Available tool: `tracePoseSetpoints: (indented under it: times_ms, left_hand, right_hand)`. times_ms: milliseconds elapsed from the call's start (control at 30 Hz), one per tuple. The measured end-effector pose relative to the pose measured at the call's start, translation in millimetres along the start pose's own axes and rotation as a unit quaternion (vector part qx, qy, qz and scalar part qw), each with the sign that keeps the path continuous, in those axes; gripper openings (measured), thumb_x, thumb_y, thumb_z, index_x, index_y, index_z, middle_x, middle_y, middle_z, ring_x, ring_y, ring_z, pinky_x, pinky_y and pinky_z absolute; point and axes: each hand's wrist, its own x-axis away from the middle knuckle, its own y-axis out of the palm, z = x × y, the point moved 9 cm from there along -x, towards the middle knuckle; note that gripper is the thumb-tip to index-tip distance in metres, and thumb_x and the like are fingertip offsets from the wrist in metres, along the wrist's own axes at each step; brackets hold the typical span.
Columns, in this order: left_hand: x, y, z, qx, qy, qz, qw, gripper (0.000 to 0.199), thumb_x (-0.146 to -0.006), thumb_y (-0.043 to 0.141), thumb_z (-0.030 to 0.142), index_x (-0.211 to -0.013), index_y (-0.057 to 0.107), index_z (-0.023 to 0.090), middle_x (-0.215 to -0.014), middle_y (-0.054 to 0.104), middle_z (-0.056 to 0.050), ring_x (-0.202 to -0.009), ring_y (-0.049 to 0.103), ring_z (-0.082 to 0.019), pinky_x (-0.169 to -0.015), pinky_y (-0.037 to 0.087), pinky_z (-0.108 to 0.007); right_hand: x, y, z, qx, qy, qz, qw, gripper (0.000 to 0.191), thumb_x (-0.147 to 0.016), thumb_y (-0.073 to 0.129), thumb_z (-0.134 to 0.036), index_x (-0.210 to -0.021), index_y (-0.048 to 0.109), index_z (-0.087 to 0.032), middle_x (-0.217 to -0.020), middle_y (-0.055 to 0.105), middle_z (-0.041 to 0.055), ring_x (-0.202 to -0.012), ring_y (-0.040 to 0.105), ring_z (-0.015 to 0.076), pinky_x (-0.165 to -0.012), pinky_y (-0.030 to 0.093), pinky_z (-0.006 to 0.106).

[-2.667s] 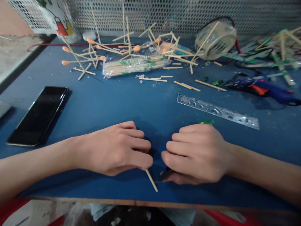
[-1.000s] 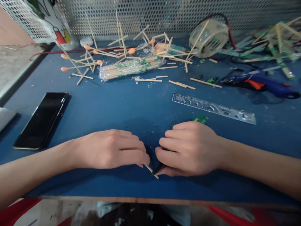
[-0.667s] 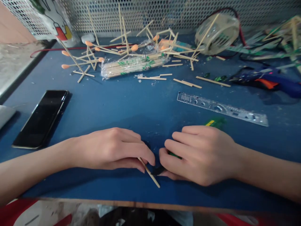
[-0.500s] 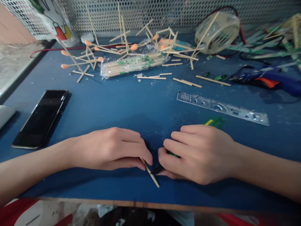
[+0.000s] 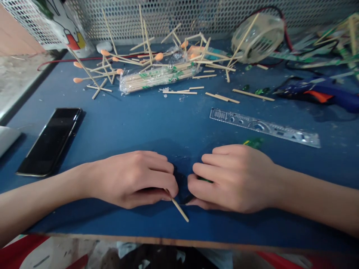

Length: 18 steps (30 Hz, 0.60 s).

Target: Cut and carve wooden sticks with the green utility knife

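My left hand (image 5: 140, 179) is closed, thumb and index finger pinching a thin wooden stick (image 5: 181, 210). The stick's free end slants down and right toward the table's front edge. My right hand (image 5: 235, 179) wraps round a green utility knife with a dark blade (image 5: 188, 198) at its tip; a green and yellow end of the handle (image 5: 254, 143) shows beyond the knuckles. Most of the handle is hidden by the fingers. The blade points left, close beside the stick and slightly apart from it.
A clear ruler (image 5: 263, 127) lies beyond my right hand, a phone (image 5: 50, 142) at the left. Farther back are a bagged bundle of sticks (image 5: 159, 77), several loose sticks (image 5: 223, 98), a blue glue gun (image 5: 322, 93) and a clear plastic cup (image 5: 258, 39) on its side.
The blade has come away from the stick, where it was touching before. My right hand has shifted slightly up, and my left hand slightly left with the stick still pinched.
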Motion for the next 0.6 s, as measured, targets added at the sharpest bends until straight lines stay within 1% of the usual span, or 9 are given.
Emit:
tracePoseSetpoints:
  times_ms: [167, 267, 400, 500, 600]
  left_hand:
    - [0.8, 2.0, -0.9, -0.003, -0.002, -0.007, 1.000, 0.014, -0.102, 0.049, 0.011, -0.101, 0.061, 0.018, -0.091, 0.066, -0.007, -0.082, 0.058, -0.018, -0.081, 0.045, -0.031]
    - [1.0, 2.9, -0.7, -0.013, -0.001, -0.010, 1.000, 0.016, -0.103, 0.046, 0.011, -0.102, 0.060, 0.018, -0.092, 0.064, -0.007, -0.083, 0.056, -0.018, -0.084, 0.044, -0.029]
    - [0.6, 3.2, 0.0, -0.025, 0.003, -0.002, 1.000, 0.016, -0.105, 0.043, 0.012, -0.101, 0.059, 0.016, -0.093, 0.063, -0.006, -0.083, 0.054, -0.018, -0.086, 0.043, -0.029]
    - [1.2, 4.3, 0.6, -0.039, 0.008, 0.001, 0.999, 0.017, -0.105, 0.043, 0.012, -0.101, 0.058, 0.016, -0.093, 0.063, -0.006, -0.084, 0.054, -0.018, -0.087, 0.042, -0.029]
    - [2.5, 6.9, 0.0, -0.056, 0.011, -0.010, 0.998, 0.019, -0.106, 0.040, 0.015, -0.101, 0.059, 0.017, -0.092, 0.062, -0.006, -0.082, 0.053, -0.019, -0.084, 0.042, -0.032]
  right_hand:
    - [-3.0, -0.6, -2.8, 0.005, -0.006, -0.021, 1.000, 0.036, -0.104, 0.044, -0.044, -0.075, 0.055, -0.025, -0.060, 0.049, -0.0050, -0.051, 0.041, 0.0167, -0.051, 0.024, 0.033]
    - [-5.0, -2.2, -4.3, 0.011, -0.008, -0.024, 1.000, 0.036, -0.104, 0.044, -0.043, -0.075, 0.057, -0.025, -0.060, 0.050, -0.0049, -0.050, 0.042, 0.0163, -0.050, 0.025, 0.033]
    - [-6.4, -2.3, -5.3, 0.020, -0.009, -0.026, 0.999, 0.037, -0.104, 0.044, -0.041, -0.076, 0.060, -0.024, -0.058, 0.049, -0.0051, -0.050, 0.042, 0.0156, -0.051, 0.026, 0.033]
    - [-7.0, -1.4, -5.3, 0.017, -0.013, -0.034, 0.999, 0.038, -0.105, 0.043, -0.041, -0.075, 0.059, -0.025, -0.059, 0.051, -0.0050, -0.051, 0.042, 0.0154, -0.051, 0.026, 0.033]
    - [-7.4, -1.2, -5.0, 0.008, -0.016, -0.037, 0.999, 0.037, -0.105, 0.043, -0.040, -0.074, 0.056, -0.025, -0.061, 0.054, -0.0049, -0.051, 0.042, 0.0157, -0.051, 0.025, 0.033]
